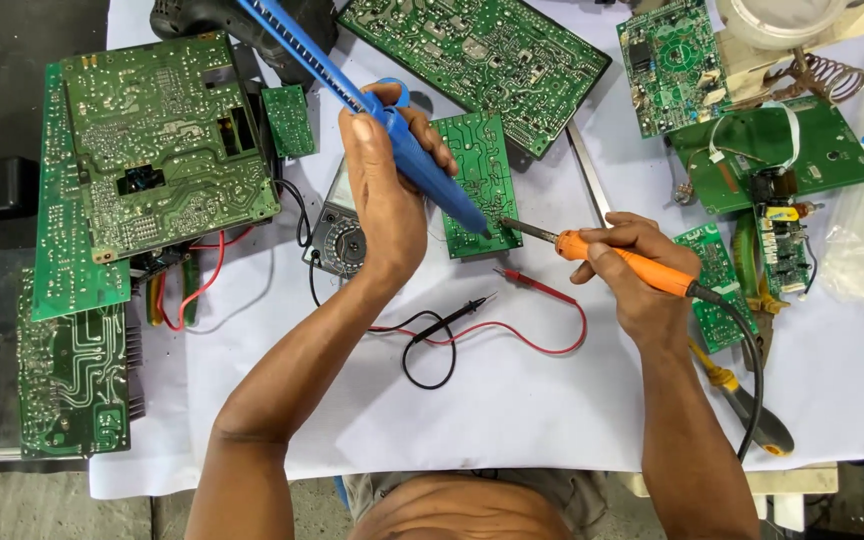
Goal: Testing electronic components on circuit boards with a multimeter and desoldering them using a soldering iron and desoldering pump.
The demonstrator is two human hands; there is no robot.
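Observation:
My left hand (384,190) grips a blue desoldering pump (422,165), its tip pointing down onto a small green circuit board (474,160) lying in the middle of the white-covered table (512,400). My right hand (632,265) holds an orange-handled soldering iron (612,255); its metal tip touches the board's lower right edge, right beside the pump's tip. A multimeter (337,235) lies partly hidden under my left hand.
Red and black probe leads (472,320) curl on the cloth below the board. Larger green boards lie at the left (157,140), top (472,50) and right (772,150). Pliers (742,400) with yellow and black handles rest at the right.

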